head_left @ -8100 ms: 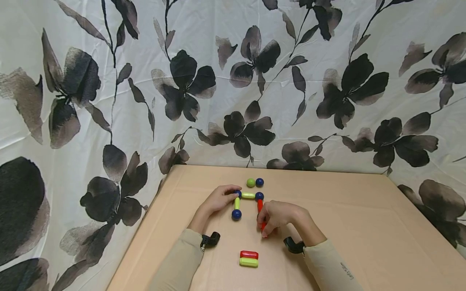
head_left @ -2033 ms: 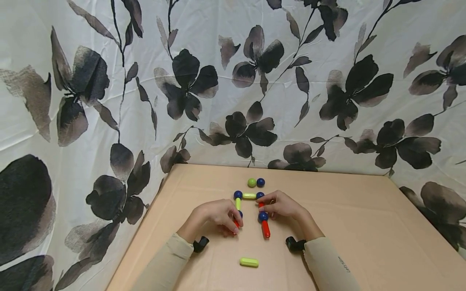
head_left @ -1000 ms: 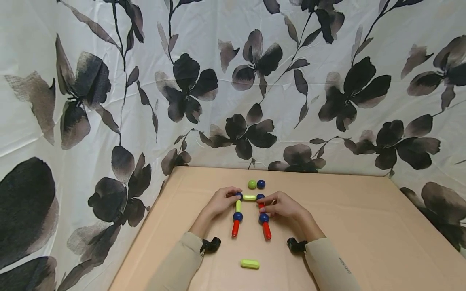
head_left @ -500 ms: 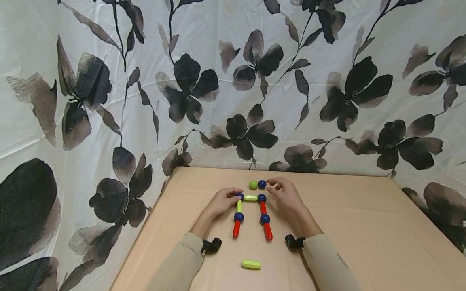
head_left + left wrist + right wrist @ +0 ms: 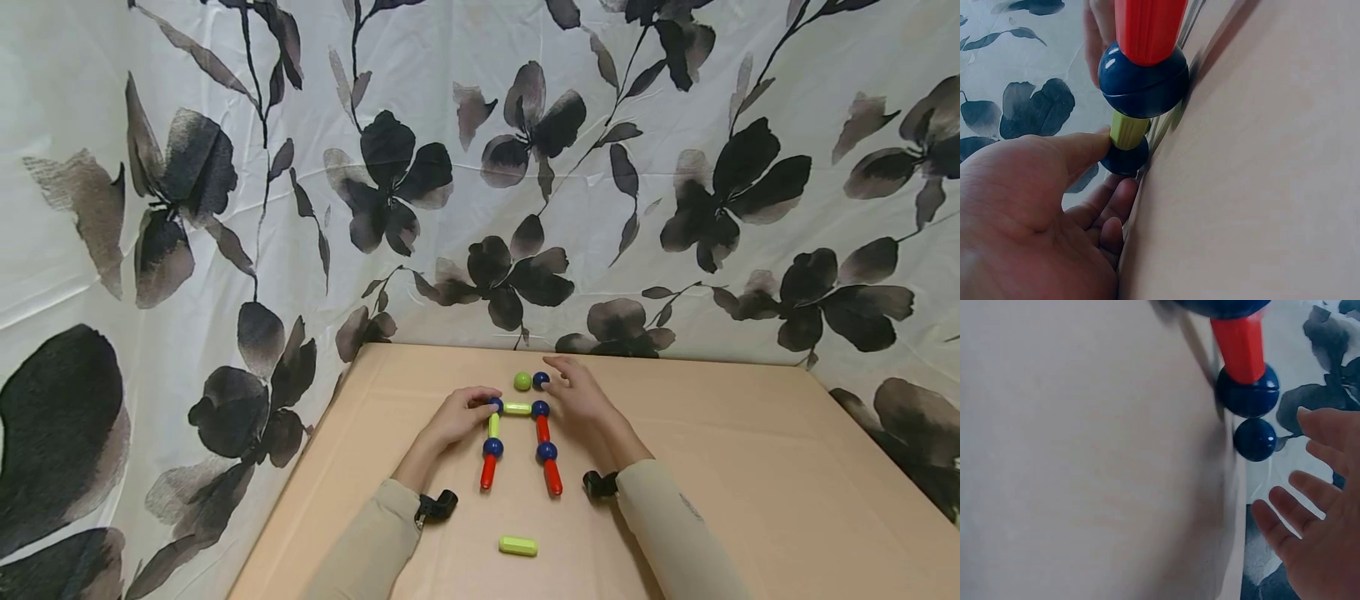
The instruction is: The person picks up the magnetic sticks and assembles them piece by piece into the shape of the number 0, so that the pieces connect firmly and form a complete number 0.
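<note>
A figure of linked rods and balls lies on the table. My left hand (image 5: 457,414) pinches its far left corner blue ball (image 5: 497,405), thumb at the lime rod (image 5: 1129,130) in the left wrist view. Another lime rod (image 5: 517,409) runs across to the right corner blue ball (image 5: 540,408). Each leg has a further blue ball (image 5: 547,451) and ends in a red rod (image 5: 553,478). My right hand (image 5: 585,400), fingers spread in the right wrist view, is beside the loose blue ball (image 5: 1255,439), with a green ball (image 5: 522,382) to its left.
One loose lime rod (image 5: 518,546) lies near the front of the tan table (image 5: 720,467). Behind the table's far edge hangs a white cloth (image 5: 450,317) with dark flowers. Dark wrist cameras (image 5: 437,506) sit at both cuffs.
Red rods and a ball have lengthened the legs. My left hand has returned to the corner ball. My right hand has let go of the right leg and moved away to the loose blue ball.
</note>
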Tool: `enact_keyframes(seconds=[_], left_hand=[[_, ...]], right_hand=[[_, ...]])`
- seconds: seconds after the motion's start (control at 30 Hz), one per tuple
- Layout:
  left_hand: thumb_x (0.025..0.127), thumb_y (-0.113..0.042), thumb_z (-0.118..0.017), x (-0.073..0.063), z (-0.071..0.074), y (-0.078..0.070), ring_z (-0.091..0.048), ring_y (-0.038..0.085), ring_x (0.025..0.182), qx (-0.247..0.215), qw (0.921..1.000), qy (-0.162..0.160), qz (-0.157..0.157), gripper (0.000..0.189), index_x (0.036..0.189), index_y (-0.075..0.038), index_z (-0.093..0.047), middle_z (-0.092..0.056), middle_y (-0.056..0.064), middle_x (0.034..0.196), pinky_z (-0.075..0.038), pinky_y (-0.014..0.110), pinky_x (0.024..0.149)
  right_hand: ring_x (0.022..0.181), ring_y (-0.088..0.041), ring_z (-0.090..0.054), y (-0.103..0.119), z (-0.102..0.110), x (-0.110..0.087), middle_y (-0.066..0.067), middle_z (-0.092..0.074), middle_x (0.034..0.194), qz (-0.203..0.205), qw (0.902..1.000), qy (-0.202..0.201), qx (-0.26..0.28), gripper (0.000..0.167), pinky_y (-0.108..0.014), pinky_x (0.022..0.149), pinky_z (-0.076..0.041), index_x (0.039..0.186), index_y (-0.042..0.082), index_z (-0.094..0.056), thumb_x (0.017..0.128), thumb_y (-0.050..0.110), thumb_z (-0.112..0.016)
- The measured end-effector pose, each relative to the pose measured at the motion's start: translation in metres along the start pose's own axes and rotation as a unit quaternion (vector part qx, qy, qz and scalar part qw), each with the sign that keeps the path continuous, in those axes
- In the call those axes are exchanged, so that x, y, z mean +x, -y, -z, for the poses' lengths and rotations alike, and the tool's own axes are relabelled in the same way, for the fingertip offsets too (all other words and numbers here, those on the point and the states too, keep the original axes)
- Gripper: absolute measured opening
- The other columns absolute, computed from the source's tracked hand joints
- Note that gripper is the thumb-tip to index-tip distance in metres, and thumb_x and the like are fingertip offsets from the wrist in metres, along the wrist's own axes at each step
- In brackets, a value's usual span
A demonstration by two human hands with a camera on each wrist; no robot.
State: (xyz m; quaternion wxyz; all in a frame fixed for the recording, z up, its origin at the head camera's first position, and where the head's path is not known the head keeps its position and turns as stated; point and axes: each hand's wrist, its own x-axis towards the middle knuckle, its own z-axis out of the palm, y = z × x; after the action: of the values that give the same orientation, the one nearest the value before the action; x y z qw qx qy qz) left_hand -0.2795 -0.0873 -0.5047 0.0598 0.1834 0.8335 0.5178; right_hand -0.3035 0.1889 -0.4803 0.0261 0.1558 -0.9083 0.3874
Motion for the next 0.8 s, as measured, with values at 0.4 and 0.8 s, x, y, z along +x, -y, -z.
enact_keyframes(seconds=[0.4, 0.8], left_hand=[[0.103, -0.019, -0.066, -0.001, 0.000, -0.003, -0.061, 0.018, 0.104, 0.001, 0.9999, -0.008, -0.007, 0.032, 0.133, -0.009, -0.070, -0.073, 0.006, 0.121, -0.049, 0.036, 0.094], [0.104, -0.019, -0.065, -0.002, 0.000, -0.002, -0.061, 0.018, 0.107, -0.004, 1.0000, -0.002, -0.004, 0.032, 0.134, -0.010, -0.069, -0.072, 0.005, 0.124, -0.049, 0.035, 0.095]], right_hand=[[0.104, -0.027, -0.062, 0.003, -0.011, 0.006, -0.011, -0.065, 0.131, -0.034, 0.9983, 0.013, -0.046, 0.027, -0.047, 0.096, -0.054, 0.130, 0.010, -0.062, 0.103, 0.015, -0.065], [0.104, -0.029, -0.064, 0.004, -0.014, 0.006, -0.015, -0.068, 0.126, -0.040, 0.9957, 0.017, -0.082, 0.031, -0.049, 0.097, -0.055, 0.130, 0.010, -0.063, 0.101, 0.016, -0.069]])
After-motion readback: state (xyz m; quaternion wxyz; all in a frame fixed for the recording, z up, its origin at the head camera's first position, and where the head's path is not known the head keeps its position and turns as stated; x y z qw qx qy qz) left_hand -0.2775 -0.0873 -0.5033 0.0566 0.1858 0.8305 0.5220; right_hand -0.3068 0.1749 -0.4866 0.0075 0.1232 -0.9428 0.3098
